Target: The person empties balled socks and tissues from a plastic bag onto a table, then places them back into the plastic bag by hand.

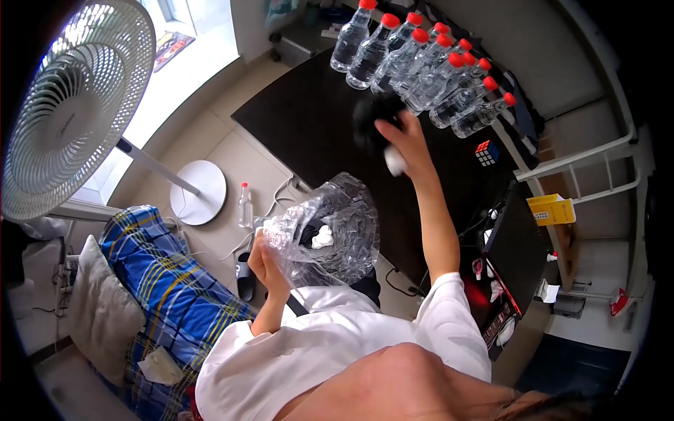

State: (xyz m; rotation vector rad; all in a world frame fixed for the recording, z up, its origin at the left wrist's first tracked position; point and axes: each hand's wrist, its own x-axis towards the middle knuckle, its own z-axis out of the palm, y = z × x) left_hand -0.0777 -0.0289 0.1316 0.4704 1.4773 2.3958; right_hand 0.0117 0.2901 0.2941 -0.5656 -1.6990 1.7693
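Note:
My left hand (264, 265) is closed on the rim of a clear plastic bag (351, 217), which hangs open in front of my body. Inside the bag lie something white (322, 237) and something dark. Over the dark table (302, 105), my right hand (407, 144) grips a black item (372, 123), blurred and too unclear to name. A white piece (394, 161) shows just below that hand. Several clear bottles (425, 77) with red caps stand beyond my right hand.
A white fan (70, 116) stands at the left, near a bed with a blue plaid cover (168, 274). One bottle (244, 207) and a slipper (245, 277) are on the floor. A puzzle cube (486, 153) and an open laptop (523, 245) are at the right.

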